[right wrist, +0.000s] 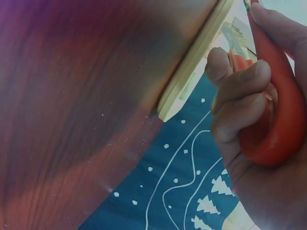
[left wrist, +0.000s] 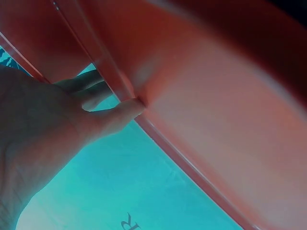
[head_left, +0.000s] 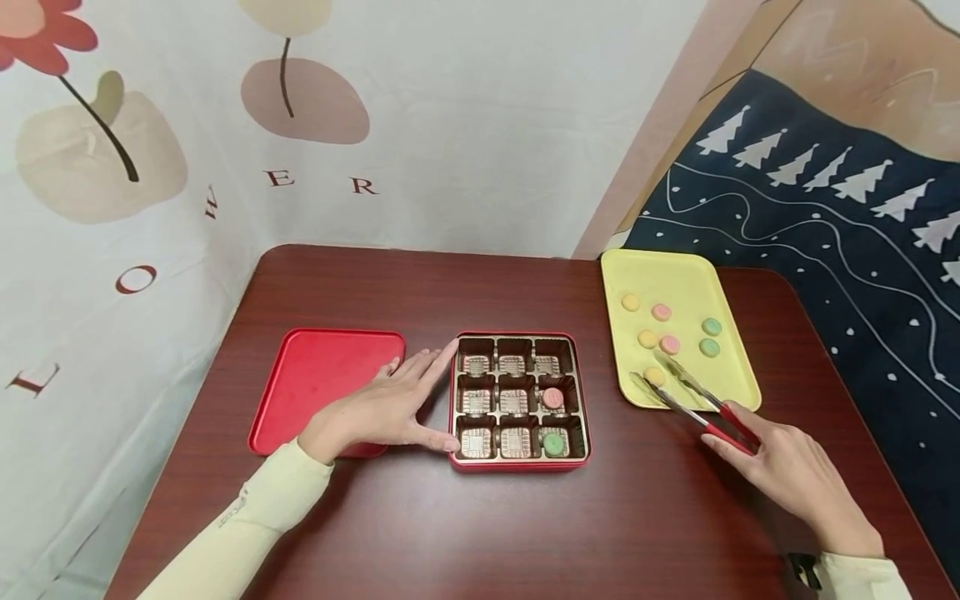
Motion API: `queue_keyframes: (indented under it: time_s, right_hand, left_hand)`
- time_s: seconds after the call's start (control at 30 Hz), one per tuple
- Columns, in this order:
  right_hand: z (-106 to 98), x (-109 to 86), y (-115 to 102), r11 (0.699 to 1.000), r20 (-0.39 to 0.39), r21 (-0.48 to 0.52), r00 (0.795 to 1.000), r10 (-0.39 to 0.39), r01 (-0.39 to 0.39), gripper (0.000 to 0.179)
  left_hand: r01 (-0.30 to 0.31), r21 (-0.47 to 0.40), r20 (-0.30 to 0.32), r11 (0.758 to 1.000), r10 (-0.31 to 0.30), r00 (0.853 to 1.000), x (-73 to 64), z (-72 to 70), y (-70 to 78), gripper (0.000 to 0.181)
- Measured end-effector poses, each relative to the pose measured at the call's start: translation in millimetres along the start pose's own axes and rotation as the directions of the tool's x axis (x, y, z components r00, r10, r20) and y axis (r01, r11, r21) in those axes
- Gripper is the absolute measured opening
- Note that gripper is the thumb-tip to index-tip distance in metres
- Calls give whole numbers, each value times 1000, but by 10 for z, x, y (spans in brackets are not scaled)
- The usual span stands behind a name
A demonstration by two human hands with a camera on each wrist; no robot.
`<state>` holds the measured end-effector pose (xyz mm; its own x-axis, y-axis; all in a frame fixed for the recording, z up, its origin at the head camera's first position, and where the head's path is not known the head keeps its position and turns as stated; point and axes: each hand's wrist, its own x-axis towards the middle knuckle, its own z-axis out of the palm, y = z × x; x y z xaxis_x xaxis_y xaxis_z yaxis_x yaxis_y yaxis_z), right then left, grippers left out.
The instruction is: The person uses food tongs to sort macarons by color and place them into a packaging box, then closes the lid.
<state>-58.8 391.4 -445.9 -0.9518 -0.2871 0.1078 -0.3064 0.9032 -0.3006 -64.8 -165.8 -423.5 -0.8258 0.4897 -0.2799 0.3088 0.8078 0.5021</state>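
Observation:
My right hand (head_left: 795, 471) grips red-handled metal tongs (head_left: 701, 407), fingers curled round the red handle (right wrist: 280, 110) in the right wrist view. The tong tips are spread on either side of a yellow macaron (head_left: 655, 377) at the near end of a yellow tray (head_left: 742, 392). With fingers extended, my left hand (head_left: 382, 412) touches the left side of a red box (head_left: 517, 467), thumb at the near corner and index finger at the far one. The box has a gold-brown divided insert; a pink macaron (head_left: 552, 398) sits in its right middle compartment, a green one (head_left: 553, 444) in the right near compartment.
Beside the box, partly under my left forearm and hand, lies a red lid (head_left: 322, 375). More macarons sit on the tray: two yellow, two pink (head_left: 662, 312) and two green (head_left: 711, 327). The brown table (head_left: 487, 533) meets a white printed cloth (head_left: 480, 167) behind.

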Motion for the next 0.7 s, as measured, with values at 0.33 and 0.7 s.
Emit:
queue_keyframes:
  time_s: [0.33, 0.7]
  right_hand:
    - [-76, 10, -52, 998, 56, 25, 997, 51, -52, 68]
    - [-22, -15, -51, 1000, -21, -2, 1000, 4, -4, 55]
  left_hand:
    - [-2, 8, -5, 1000, 2, 1000, 5, -9, 7, 141]
    - [-4, 7, -4, 1000, 4, 1000, -6, 0, 10, 141]
